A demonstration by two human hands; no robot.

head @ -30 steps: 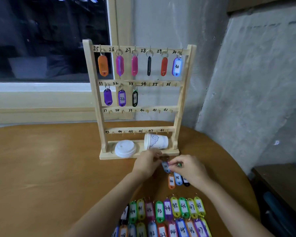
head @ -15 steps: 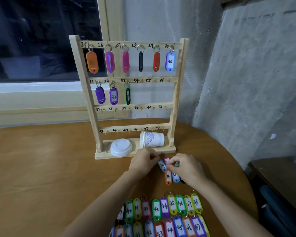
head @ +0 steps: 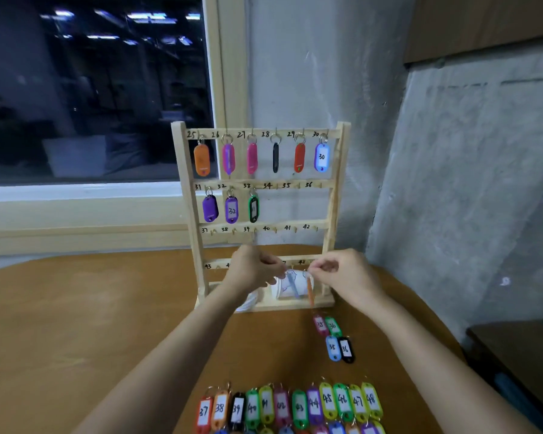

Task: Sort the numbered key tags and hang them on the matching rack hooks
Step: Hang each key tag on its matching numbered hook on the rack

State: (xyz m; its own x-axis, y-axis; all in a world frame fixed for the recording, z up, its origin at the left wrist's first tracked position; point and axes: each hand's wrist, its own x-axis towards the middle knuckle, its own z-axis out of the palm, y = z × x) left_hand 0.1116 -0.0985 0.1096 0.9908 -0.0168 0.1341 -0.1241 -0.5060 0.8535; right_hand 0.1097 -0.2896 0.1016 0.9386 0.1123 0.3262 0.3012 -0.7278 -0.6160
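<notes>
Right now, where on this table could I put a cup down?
The wide bare table left of the left forearm and the rack is free. Crowded: before the rack, where the left hand pinches a blue tag and the right hand an orange tag; the four loose tags beside the right forearm; the tag rows at the near edge.

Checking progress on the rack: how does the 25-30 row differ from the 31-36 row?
The 25-30 row has a tag on all six hooks; the 31-36 row has three, on 31 to 33, with 34 to 36 bare. The 25-30 row is topmost, the 31-36 row just beneath. Both bear handwritten numbers.
</notes>
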